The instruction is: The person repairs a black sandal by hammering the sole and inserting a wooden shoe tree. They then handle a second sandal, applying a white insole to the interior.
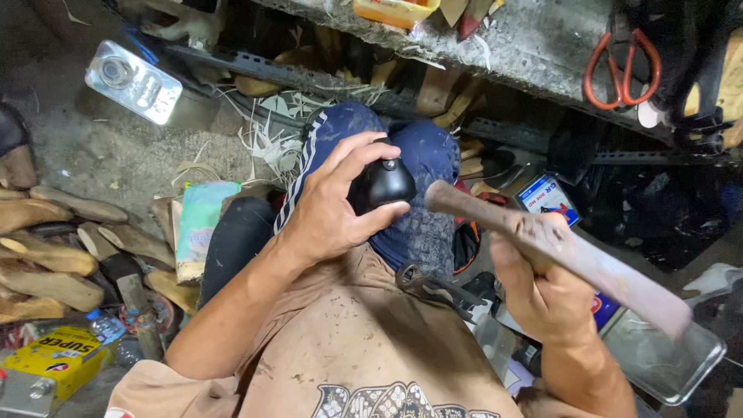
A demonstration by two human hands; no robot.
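While the person sat with knees drawn up under the worktop (534,46), the left hand (333,209) held a black shoe toe (383,184) against the blue-trousered knee (422,155), fingers (364,159) spread and curled over its rounded cap, thumb beneath.

Item, right hand (542,290): fingers wrapped tight about the handle of a hammer (542,240), whose worn wooden shaft ran across the frame, blurred, with the near end standing just beside the shoe toe; whether it touched could not be told.

Item, state of work: the black upper appeared already drawn over its form and smooth at the cap; the hammering seemed in progress rather than finished, and no sole showed, so later stages were judged to be outstanding. The rest of the shoe lay hidden behind the hand.

Item, lap: metal pincers (433,285) rested on the soiled brown shirt, between the two forearms.

Item, floor at left: a heap of wooden lasts (54,248), a yellow tin (54,360), a flat silver can (133,81) lying well apart, and a pale green packet (200,224).

Item, worktop edge: orange-handled scissors (623,70) hung at right; further lasts were stowed on the rack beneath.

Item, floor at right: a clear tray (673,364) near the right wrist.
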